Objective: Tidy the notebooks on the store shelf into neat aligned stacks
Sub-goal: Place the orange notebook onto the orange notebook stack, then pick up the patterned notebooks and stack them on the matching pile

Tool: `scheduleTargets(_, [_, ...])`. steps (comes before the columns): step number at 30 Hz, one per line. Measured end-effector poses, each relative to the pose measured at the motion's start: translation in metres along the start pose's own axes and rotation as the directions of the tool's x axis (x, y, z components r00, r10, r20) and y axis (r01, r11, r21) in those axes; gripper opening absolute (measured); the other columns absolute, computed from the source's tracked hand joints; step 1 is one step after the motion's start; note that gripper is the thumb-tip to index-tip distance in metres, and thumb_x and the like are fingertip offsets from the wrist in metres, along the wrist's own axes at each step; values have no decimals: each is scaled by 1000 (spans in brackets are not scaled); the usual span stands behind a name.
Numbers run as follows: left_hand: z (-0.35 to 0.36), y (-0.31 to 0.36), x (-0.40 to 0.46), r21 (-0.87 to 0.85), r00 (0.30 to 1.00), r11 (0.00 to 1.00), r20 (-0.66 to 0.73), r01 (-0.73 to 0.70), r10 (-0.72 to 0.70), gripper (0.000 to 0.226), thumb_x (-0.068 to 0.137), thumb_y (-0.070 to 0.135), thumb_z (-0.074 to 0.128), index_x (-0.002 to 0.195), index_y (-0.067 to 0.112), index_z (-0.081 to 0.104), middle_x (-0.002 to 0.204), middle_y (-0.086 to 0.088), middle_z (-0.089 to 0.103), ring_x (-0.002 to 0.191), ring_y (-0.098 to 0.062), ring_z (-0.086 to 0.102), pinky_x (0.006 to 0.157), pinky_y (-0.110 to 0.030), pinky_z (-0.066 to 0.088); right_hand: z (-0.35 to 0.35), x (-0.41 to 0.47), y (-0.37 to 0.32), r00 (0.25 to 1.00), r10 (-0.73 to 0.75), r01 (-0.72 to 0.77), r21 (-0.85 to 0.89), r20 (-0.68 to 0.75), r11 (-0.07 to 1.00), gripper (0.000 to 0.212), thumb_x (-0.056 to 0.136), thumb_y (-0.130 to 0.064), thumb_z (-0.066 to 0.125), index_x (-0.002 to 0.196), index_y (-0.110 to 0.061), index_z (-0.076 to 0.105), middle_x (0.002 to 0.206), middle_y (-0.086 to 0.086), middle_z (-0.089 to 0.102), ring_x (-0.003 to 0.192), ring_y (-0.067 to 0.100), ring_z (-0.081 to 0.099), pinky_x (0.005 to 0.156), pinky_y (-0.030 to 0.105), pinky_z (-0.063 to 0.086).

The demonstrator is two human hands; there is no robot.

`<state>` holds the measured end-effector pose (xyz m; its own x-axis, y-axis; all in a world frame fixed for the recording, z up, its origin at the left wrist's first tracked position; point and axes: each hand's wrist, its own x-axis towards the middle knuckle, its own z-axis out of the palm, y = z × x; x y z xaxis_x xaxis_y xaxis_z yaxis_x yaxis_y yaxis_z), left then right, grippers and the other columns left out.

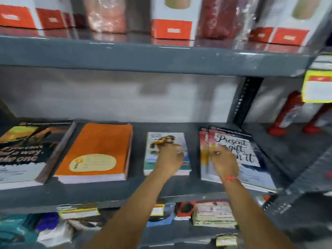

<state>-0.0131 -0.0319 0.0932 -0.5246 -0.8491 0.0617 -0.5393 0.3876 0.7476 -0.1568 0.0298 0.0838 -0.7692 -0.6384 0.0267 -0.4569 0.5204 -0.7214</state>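
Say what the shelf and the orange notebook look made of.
Shelf: likely painted metal, grey with a slight sheen and pale scuffs on the edge. Orange notebook: paper, with a matte card-like cover and a thick block of pale page edges showing in front.

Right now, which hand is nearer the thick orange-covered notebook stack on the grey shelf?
Left. The left hand rests on the small illustrated notebook stack beside the orange-covered notebook stack. The right hand is farther right, on the skewed "Present" notebooks.

Bright even light, heavy motion blur throughout, wide-angle bending at edges
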Motion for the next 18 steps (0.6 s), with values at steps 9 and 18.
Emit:
scheduleTargets(9, [126,53,27,199,939,960,244,195,-242,37,91,10,42,127,1,47,133,-21,50,117,-34,53,91,-38,46,-67,44,143,942,336,-316,-299,17,900,38,83,-15,41,113,1,58,124,23,60,111,39,56,94,42,45])
scheduleTargets(18, [139,56,38,-173,881,864,117,473,-459,17,80,3,61,97,3,59,117,-18,62,101,-31,59,84,-36,49,-88,65,157,899,425,-433,72,109,898,28,82,0,53,56,0,44,65,15,48,62,25,48,59,27,39])
